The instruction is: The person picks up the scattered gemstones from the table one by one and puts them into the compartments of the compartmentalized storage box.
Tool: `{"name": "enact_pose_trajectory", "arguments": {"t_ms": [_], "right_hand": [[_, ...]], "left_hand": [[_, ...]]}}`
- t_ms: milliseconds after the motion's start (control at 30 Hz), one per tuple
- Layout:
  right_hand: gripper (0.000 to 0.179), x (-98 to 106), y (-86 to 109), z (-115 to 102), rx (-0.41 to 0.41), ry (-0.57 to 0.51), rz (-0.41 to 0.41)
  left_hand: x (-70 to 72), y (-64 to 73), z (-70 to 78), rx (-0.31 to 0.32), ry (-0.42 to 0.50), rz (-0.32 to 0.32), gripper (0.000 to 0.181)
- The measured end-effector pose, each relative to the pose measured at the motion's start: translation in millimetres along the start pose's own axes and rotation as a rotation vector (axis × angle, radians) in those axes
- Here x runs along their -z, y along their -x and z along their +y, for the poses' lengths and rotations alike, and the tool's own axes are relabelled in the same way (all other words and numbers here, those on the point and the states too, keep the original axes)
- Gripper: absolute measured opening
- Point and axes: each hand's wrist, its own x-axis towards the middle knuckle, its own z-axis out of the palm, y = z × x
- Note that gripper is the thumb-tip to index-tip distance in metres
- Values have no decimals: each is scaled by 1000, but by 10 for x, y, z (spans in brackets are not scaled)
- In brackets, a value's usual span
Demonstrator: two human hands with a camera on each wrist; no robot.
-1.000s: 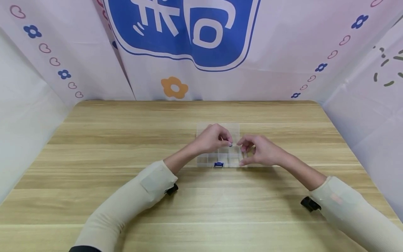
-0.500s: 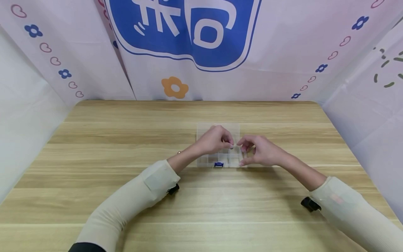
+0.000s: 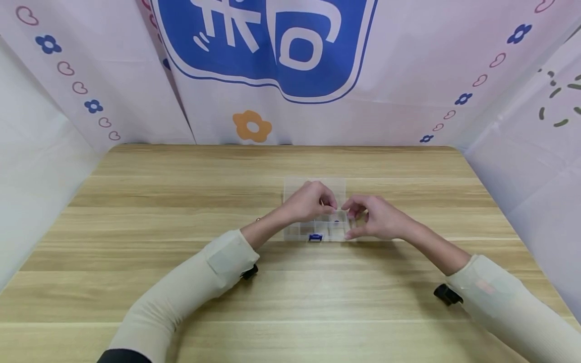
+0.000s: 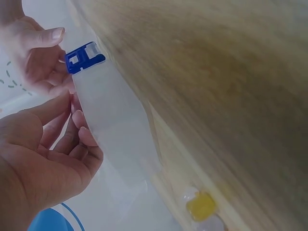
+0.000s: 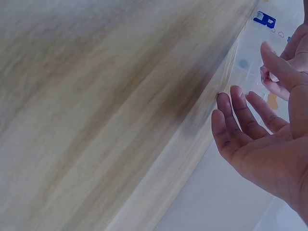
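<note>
A clear plastic compartment box (image 3: pixel 292 230) with a blue latch (image 3: pixel 315 237) on its front lies on the table, its lid (image 3: pixel 290 184) raised behind. My left hand (image 3: pixel 308 200) hovers over the box, thumb and fingertips drawn together. Nothing shows between those fingertips in the left wrist view. Below them, a small dark-blue piece (image 3: pixel 337 222) lies in a right-hand compartment; its kind is too small to tell. At the box's right side rests my right hand (image 3: pixel 379 217), thumb by the front corner and loosely bent fingers by the back.
Small yellow and clear pieces (image 4: pixel 201 207) lie on the wooden table (image 3: pixel 272 302) beyond the box in the left wrist view. A printed cloth (image 3: pixel 386 121) hangs behind the table's far edge.
The small dark-blue piece has left my left fingertips and now lies in the compartment. My left hand shifted slightly right and forward beforehand. The right hand has stayed in place.
</note>
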Motion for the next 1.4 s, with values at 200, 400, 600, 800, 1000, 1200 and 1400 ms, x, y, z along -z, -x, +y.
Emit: {"name": "enact_pose_trajectory", "arguments": {"t_ms": [200, 400, 600, 800, 1000, 1200, 1400], "right_hand": [[56, -5, 1, -12, -2, -5, -5], [57, -4, -1, -16, 0, -2, -4], [57, -2, 4, -13, -15, 4, -1], [57, -17, -1, -12, -15, 12, 2], [57, -20, 6, -15, -24, 5, 0], [57, -19, 14, -24, -18, 15, 1], [57, -19, 16, -36, -22, 24, -3]], "left_hand": [[44, 73, 17, 5, -18, -10, 4], [116, 214, 18, -16, -43, -9, 5], [211, 372, -23, -38, -37, -1, 4], [313, 561, -106, -27, -30, 30, 5], [415, 719, -207, -5, -33, 57, 6], [491, 844, -306, -2, -37, 89, 5], [553, 937, -377, 10, -71, 97, 4]]}}
